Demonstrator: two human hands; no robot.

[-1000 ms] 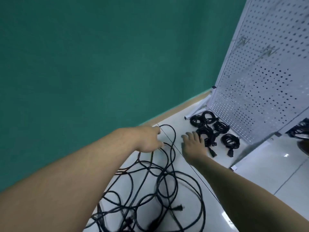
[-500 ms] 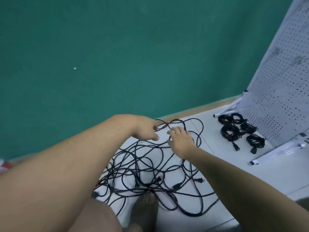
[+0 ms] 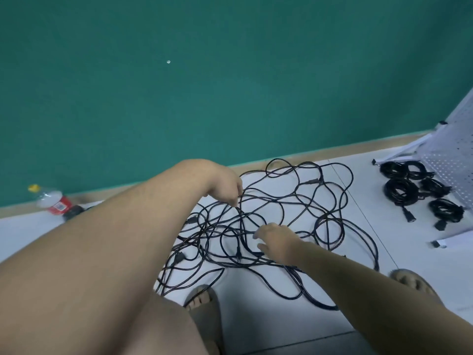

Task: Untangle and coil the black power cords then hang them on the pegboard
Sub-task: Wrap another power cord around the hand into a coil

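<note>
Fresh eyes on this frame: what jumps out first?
The black cord tangle sprawled on the white floor at centre, with both hands in it: the left hand pinches a strand at its upper left, the right hand reaches in, fingers spread. At right, coiled cords lie at the foot of the pegboard; a bottle lies far left by the green wall.

A plastic bottle (image 3: pixel 55 203) lies by the green wall (image 3: pixel 179 85)

Tangled cords (image 3: pixel 268 221) underhand; floor (image 3: pixel 256 316) prob. clear.
</note>
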